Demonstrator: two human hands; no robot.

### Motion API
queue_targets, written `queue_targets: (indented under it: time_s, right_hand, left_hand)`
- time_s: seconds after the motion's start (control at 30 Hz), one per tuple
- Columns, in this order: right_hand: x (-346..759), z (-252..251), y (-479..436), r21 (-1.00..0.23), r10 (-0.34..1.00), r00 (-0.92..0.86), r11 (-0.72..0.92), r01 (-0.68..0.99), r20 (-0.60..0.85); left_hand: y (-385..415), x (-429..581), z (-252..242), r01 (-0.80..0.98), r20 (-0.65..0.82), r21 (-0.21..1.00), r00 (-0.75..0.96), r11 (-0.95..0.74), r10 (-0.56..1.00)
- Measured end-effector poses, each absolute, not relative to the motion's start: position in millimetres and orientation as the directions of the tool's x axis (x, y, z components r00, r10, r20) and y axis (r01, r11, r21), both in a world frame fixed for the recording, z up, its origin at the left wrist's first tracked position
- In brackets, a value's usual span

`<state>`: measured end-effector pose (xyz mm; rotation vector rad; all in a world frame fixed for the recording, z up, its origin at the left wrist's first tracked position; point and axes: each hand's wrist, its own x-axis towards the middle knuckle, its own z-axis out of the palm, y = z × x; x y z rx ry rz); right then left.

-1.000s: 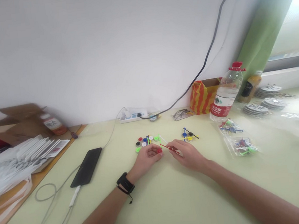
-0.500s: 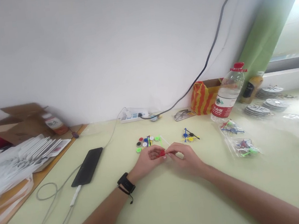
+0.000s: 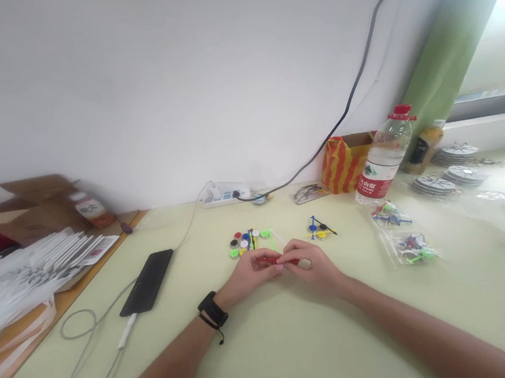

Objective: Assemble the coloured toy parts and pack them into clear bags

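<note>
Between my two hands is a small red plastic piece [image 3: 269, 260], long and thin, partly hidden by the fingers. My left hand [image 3: 254, 274], with a black watch on its wrist, is closed on its left part. The fingertips of my right hand [image 3: 308, 266] pinch its right end, close to the left fingertips. Just beyond the left hand lie small coloured plastic discs [image 3: 234, 243] and thin sticks [image 3: 252, 238]. Farther right, past the right hand, is a group of blue, black and yellow plastic parts [image 3: 320, 228].
Clear bags of coloured parts [image 3: 414, 249] lie at right, near a large water bottle [image 3: 381, 164] and stacks of white discs [image 3: 434, 186]. A phone [image 3: 148, 283] with a looping cable is at left, beside white packets [image 3: 54, 262]. A power strip [image 3: 225, 194] sits by the wall.
The red piece has turned from a short bunched look to a longer line across both hands. The right fingers have shifted slightly and now overlap its right end.
</note>
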<state>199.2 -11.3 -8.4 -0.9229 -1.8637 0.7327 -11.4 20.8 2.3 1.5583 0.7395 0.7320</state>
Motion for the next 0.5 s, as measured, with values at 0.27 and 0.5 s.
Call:
queue_targets:
  time_s: [0.27, 0.5]
  right_hand:
    - [200.3, -4.7, -8.7, -0.831, 0.855, -0.280, 0.502, 0.241, 0.436]
    - [204.0, -10.6, -3.4, -0.885, 0.900, -0.279, 0.403, 0.232, 0.336]
  left_hand:
    - [24.5, -11.0, -2.8, 0.078, 0.052, 0.990, 0.560, -0.115, 0.827]
    - [24.4, -10.3, -5.9, 0.080, 0.036, 0.992, 0.551, -0.095, 0.834]
